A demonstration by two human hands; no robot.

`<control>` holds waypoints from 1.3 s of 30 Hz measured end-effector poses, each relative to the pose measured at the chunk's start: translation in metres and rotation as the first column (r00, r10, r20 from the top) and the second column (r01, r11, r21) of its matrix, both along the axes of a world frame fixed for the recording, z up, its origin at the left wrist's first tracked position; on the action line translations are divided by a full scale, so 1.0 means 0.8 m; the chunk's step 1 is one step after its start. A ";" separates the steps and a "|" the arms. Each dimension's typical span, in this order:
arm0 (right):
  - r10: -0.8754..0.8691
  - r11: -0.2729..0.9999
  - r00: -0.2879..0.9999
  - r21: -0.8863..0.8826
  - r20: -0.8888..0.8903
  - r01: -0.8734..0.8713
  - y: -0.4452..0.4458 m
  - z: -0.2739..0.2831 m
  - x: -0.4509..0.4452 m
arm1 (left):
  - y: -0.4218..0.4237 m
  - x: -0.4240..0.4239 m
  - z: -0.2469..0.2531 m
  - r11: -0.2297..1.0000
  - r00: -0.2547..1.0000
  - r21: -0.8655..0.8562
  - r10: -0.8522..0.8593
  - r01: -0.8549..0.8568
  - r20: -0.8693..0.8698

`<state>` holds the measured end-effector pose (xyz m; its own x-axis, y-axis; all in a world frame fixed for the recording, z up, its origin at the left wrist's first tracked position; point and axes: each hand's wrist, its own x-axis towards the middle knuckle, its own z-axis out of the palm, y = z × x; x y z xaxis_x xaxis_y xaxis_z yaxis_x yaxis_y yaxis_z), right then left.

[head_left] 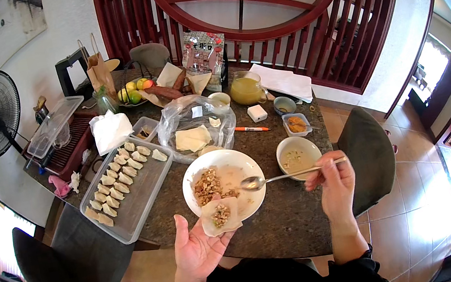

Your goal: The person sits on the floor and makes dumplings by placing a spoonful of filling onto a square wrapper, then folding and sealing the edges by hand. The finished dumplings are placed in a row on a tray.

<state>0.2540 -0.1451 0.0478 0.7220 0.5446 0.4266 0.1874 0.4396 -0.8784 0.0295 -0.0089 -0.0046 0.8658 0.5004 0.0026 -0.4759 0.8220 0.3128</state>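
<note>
On the fingers of my left hand (pixel 201 247), palm up, lies a square dumpling wrapper (pixel 235 222) with a small heap of chopped filling (pixel 221 215) at its middle. My right hand (pixel 334 179) grips a metal spoon (pixel 287 175) by its handle. The spoon's bowl is over a white plate (pixel 250 161), which holds more chopped filling (pixel 207 185) on its left side. Behind the spoon handle stands a white bowl of cloudy liquid (pixel 298 157). Folded dumplings (pixel 121 187) lie in rows in a clear plastic tray (pixel 142 214) to the left.
Beyond the plate, a plastic bag (pixel 223 126) holds stacked wrappers (pixel 193 139). An orange marker (pixel 252 128), a small tub of orange paste (pixel 296 124) and a glass pitcher (pixel 246 87) stand farther back. Grey chairs (pixel 364 159) flank the table (pixel 282 228).
</note>
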 end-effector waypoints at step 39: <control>-0.316 0.928 0.931 -0.143 0.182 0.343 -0.033 -0.038 0.082 | 0.013 0.004 -0.007 0.982 0.989 -0.185 0.071 -0.047 0.126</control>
<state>0.3193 -0.1718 0.0177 0.8064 0.3609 0.4685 0.4343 0.1765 -0.8833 0.0325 0.0012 -0.0103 0.8327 0.5534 0.0190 -0.5526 0.8282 0.0932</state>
